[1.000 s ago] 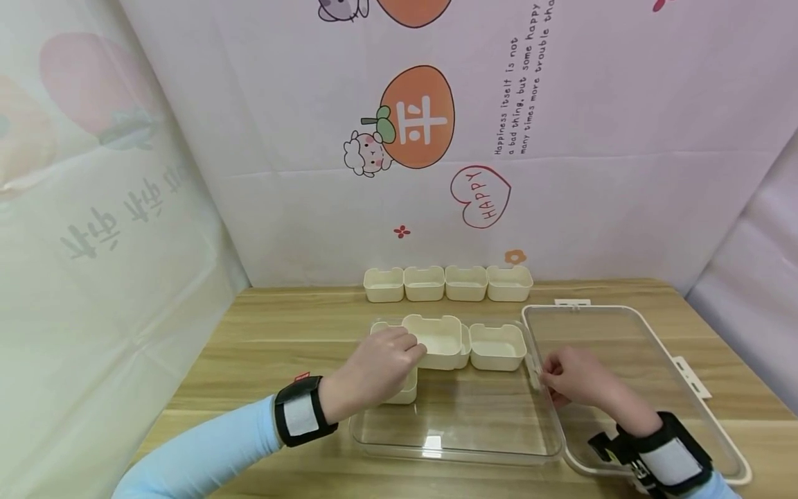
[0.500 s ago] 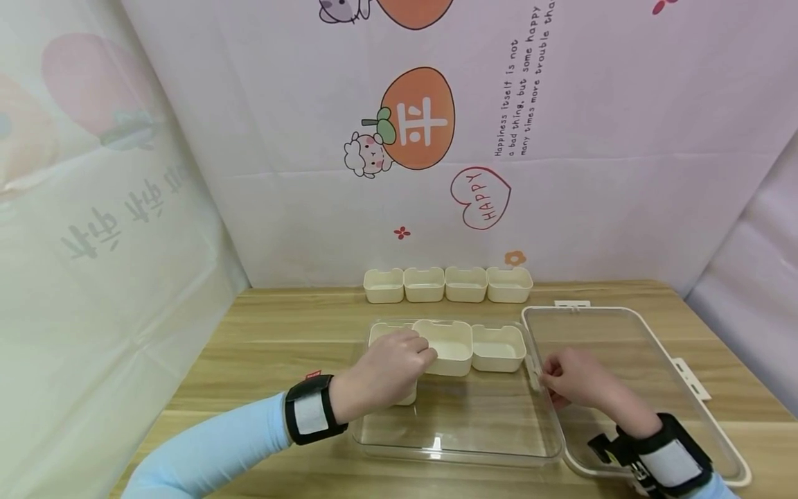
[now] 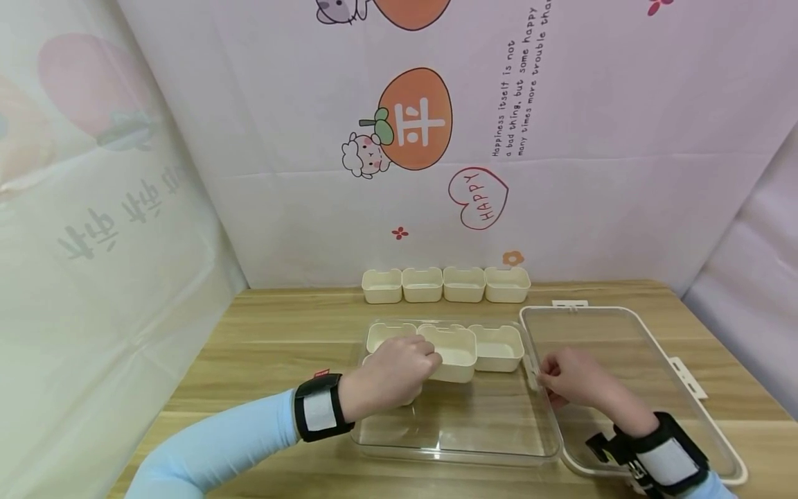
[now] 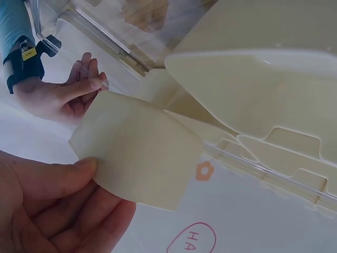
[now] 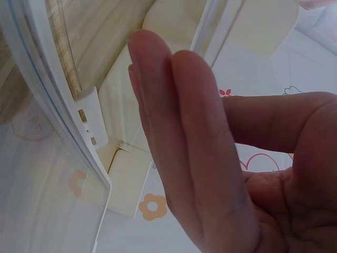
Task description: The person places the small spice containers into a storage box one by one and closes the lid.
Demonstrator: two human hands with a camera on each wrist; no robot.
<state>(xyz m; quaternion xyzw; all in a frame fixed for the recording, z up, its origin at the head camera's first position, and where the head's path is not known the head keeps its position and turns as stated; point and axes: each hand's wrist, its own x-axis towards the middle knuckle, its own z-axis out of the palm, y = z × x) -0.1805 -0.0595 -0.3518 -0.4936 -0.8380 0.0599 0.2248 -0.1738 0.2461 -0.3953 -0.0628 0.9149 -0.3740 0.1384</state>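
My left hand (image 3: 395, 371) pinches a cream cup (image 3: 455, 353) by its left side, over the back middle of the clear box (image 3: 461, 454). In the left wrist view, thumb and fingers hold the wall of that cup (image 4: 139, 150). Cream cups stand at the box's back left (image 3: 389, 334) and back right (image 3: 499, 350); another is mostly hidden below my left hand. My right hand (image 3: 576, 378) holds the box's right rim between thumb and fingers. The right wrist view shows its fingers (image 5: 181, 132) long and close together, thumb tip hidden behind them.
Several cream cups (image 3: 464, 285) stand in a row along the back edge of the wooden table (image 3: 287, 333). A clear lid with a white rim (image 3: 720, 433) lies right of the box, below my right forearm. A printed cloth (image 3: 299, 229) rises behind the table.
My left hand has moved right and slightly toward the front with its cup, which now hangs lower and nearer the back right cup. My right hand stays at the rim.
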